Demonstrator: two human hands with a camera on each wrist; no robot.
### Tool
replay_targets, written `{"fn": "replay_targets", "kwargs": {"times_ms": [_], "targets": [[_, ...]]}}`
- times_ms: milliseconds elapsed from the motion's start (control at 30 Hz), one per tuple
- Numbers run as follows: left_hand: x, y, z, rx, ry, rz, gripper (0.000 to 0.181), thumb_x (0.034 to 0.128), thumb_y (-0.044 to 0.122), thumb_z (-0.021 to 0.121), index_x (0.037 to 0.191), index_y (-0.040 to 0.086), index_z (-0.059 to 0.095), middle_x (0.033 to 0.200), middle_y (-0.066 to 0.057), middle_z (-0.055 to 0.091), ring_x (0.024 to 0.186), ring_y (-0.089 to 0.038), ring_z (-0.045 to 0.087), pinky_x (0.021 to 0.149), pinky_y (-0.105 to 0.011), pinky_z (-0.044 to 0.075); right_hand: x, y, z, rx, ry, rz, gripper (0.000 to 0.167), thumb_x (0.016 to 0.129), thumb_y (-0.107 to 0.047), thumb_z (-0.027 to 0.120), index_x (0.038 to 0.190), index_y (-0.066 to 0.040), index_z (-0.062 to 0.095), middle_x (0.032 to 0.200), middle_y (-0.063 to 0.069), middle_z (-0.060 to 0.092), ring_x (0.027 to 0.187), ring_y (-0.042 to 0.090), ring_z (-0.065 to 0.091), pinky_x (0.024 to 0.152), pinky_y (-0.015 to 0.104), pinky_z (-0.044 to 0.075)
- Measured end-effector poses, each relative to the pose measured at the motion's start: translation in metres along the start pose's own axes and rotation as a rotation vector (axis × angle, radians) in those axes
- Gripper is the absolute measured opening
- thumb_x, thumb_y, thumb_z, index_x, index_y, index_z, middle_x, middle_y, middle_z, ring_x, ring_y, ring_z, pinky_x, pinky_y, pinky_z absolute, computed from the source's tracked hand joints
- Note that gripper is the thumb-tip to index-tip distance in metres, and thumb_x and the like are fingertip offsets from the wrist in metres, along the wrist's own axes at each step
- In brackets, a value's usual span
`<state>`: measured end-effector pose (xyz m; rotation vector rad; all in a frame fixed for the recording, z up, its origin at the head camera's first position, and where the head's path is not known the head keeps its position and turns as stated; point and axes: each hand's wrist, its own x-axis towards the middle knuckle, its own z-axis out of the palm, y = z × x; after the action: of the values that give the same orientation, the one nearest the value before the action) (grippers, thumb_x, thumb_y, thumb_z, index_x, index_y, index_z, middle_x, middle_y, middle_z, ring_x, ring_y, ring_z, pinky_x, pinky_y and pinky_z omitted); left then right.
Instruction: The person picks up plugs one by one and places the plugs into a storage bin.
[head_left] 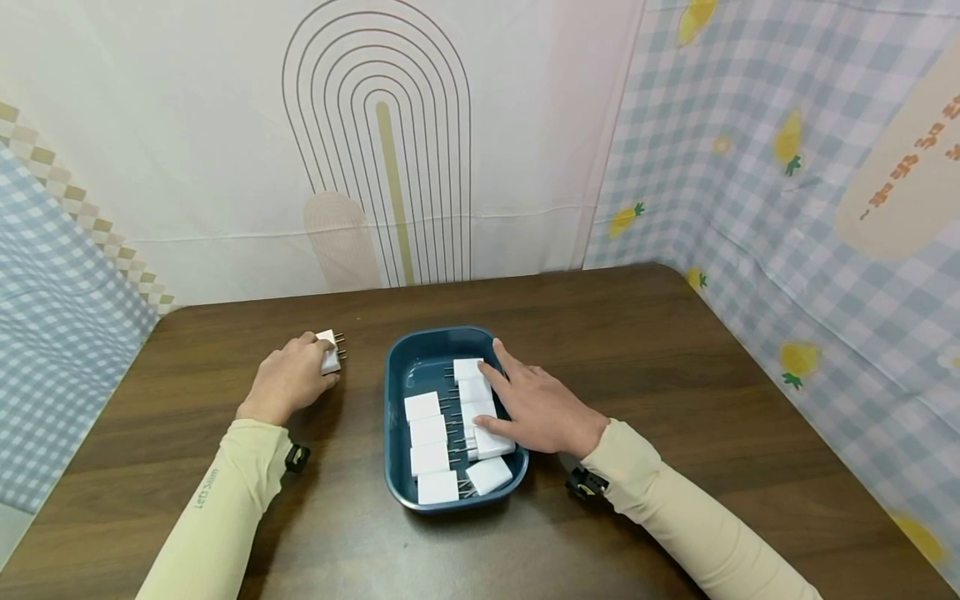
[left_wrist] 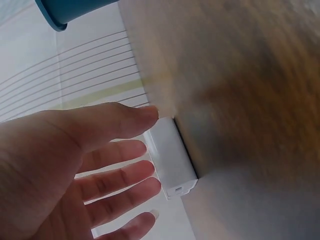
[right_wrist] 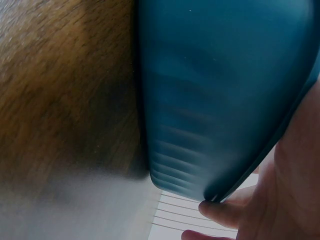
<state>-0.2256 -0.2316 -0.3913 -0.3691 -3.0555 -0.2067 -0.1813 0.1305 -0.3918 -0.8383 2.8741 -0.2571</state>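
Observation:
At the left, a white charger adapter (head_left: pixel 327 354) with metal prongs lies on the brown table. My left hand (head_left: pixel 288 379) reaches over it, fingertips at its top and sides. In the left wrist view, the thumb is by one end of the adapter (left_wrist: pixel 172 155), the fingers loosely bent and spread along its upper side. My right hand (head_left: pixel 540 408) lies across the right rim of a dark blue bin (head_left: pixel 392 433), fingers extended. Its thumb and index finger touch white adapters (head_left: pixel 477 408) inside. The right wrist view shows the bin's outer wall (right_wrist: pixel 210 100) beside the hand.
More white adapters (head_left: pixel 429 431) form a column along the bin's left side, prongs facing right. One adapter (head_left: pixel 489 475) sits tilted in the lower right corner. Patterned cloths (head_left: pixel 525 167) hang behind the table (head_left: pixel 600 333) and at its sides.

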Motion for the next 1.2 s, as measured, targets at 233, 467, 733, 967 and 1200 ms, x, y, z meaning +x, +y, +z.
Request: {"fn": "replay_targets", "kwargs": {"times_ms": [233,467,733,967,1200], "targets": [[-0.0006,-0.0020,0.0003,0.010,0.016,0.012,0.039,0.0853,0.017,0.076,0.118,-0.003,0.067,0.108,-0.024,0.064,0.095,-0.040,0.063,0.074,-0.056,0.053,-0.0001,0.0000,-0.0001,0.001,0.003,-0.002,0.084,0.097,-0.063,0.050,0.162,-0.014,0.026,0.171,0.015,0.004,0.154,0.032,0.030,0.122,0.053,0.033],[-0.0007,-0.0036,0.0010,0.006,0.020,0.006,0.033,0.0850,0.014,0.076,0.112,-0.002,0.067,0.104,-0.023,0.064,0.093,-0.040,0.063,0.072,-0.055,0.053,-0.0005,0.0008,0.0000,0.001,0.002,-0.006,0.085,0.097,-0.064,0.049,0.162,-0.014,0.026,0.171,0.015,0.004,0.153,0.032,0.031,0.122,0.053,0.033],[-0.0008,-0.0022,-0.0001,-0.032,-0.024,-0.038,0.032,0.0857,0.014,0.077,0.113,0.000,0.067,0.105,-0.021,0.064,0.101,-0.041,0.062,0.077,-0.058,0.053,-0.0008,0.0001,-0.0008,-0.003,0.004,-0.008,0.084,0.097,-0.063,0.050,0.162,-0.014,0.026,0.171,0.016,0.004,0.153,0.033,0.031,0.122,0.053,0.033],[-0.0006,-0.0028,-0.0003,-0.059,-0.030,-0.050,0.032,0.0840,0.015,0.079,0.110,0.002,0.067,0.101,-0.019,0.069,0.098,-0.038,0.063,0.072,-0.056,0.054,-0.0005,-0.0002,-0.0010,0.004,-0.001,-0.002,0.084,0.098,-0.063,0.050,0.162,-0.014,0.026,0.171,0.015,0.003,0.154,0.033,0.029,0.122,0.053,0.032],[-0.0009,-0.0036,-0.0009,-0.059,-0.027,-0.044,0.032,0.0822,0.015,0.081,0.109,0.003,0.068,0.093,-0.018,0.070,0.089,-0.034,0.065,0.067,-0.054,0.054,-0.0004,0.0000,-0.0005,0.003,-0.005,0.000,0.085,0.097,-0.063,0.050,0.162,-0.014,0.025,0.171,0.015,0.003,0.154,0.032,0.029,0.123,0.053,0.032]]}}
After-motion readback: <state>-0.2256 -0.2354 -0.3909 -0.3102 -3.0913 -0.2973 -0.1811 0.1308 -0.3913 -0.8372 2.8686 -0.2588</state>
